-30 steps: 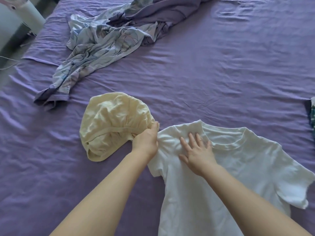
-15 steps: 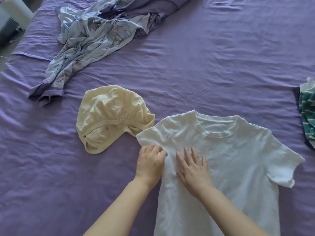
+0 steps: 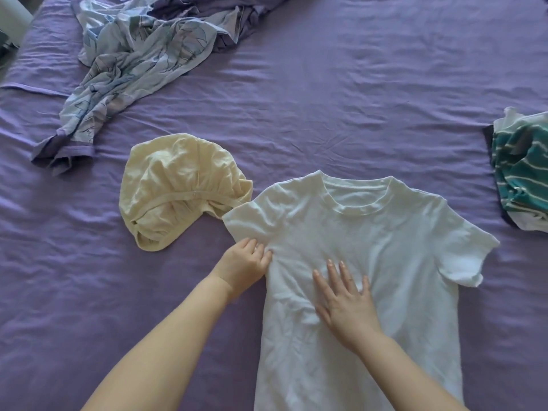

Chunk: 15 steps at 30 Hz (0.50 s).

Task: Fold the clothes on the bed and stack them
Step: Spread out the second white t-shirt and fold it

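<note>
A white T-shirt point(image 3: 385, 250) lies spread flat, neck away from me, on the purple bed point(image 3: 355, 99). My right hand point(image 3: 344, 298) rests flat on its chest, fingers apart. At the shirt's left armpit, just under the left sleeve, my left hand point(image 3: 246, 262) has its fingers curled on the fabric edge. A crumpled pale yellow garment point(image 3: 175, 188) sits just left of the shirt, touching its left sleeve.
A rumpled blue floral and purple garment point(image 3: 133, 54) lies at the far left of the bed. A small pile with a teal striped piece point(image 3: 522, 164) sits at the right edge. A white object point(image 3: 12, 13) stands beyond the bed's top-left corner.
Both hands slid down from the shirt's left shoulder to its chest and armpit. The left sleeve now lies spread out flat. The striped pile came into view at the right.
</note>
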Tool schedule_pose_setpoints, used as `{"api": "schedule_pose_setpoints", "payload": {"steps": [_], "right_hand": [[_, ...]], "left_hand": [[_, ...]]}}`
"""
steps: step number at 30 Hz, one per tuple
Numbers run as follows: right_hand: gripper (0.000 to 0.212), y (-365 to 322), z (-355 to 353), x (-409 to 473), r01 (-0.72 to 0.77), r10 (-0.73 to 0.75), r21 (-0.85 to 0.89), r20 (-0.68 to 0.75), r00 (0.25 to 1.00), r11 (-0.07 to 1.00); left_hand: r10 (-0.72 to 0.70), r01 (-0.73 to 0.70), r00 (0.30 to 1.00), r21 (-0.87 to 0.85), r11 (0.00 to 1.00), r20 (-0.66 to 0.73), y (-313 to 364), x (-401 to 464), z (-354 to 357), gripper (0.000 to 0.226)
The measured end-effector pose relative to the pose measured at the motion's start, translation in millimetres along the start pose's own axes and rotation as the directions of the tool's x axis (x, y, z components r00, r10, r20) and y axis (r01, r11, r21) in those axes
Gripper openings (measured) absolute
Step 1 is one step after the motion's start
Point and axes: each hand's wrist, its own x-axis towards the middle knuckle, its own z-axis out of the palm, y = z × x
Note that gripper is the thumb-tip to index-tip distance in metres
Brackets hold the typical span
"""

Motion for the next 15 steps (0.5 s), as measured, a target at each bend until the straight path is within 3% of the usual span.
{"api": "schedule_pose_setpoints", "payload": {"steps": [2, 5, 7, 9, 12, 15], "right_hand": [[0.062, 5, 1, -7, -0.009, 0.009, 0.003, 0.005, 1.000, 1.000], [0.065, 16, -1, -30, -0.015, 0.015, -0.002, -0.043, 0.999, 1.000], [0.069, 26, 6, -46, -0.021, 0.022, 0.008, -0.118, 0.993, 1.000], [0.069, 34, 14, -57, -0.032, 0.031, 0.001, -0.163, 0.986, 0.999], [0.071, 52, 28, -71, -0.027, 0.026, -0.004, -0.191, 0.981, 1.000], [0.068, 76, 37, -95, -0.091, 0.094, 0.021, -0.165, 0.982, 0.996]], "left_hand": [[0.004, -0.004, 1.000, 0.013, 1.000, 0.022, -1, -4, -3, 0.016], [-0.170, 0.179, 0.976, -0.054, 0.982, 0.138, 16, -5, -11, 0.042], [-0.308, 0.337, 0.898, -0.042, 0.941, 0.315, 44, -4, -15, 0.052], [-0.342, 0.400, 0.839, -0.053, 0.915, 0.424, 79, 0, -16, 0.056], [-0.229, 0.356, 0.849, -0.195, 0.914, 0.476, 149, 13, -15, 0.055], [-0.088, 0.231, 0.903, -0.303, 0.924, 0.421, 223, 15, -31, 0.054]]}}
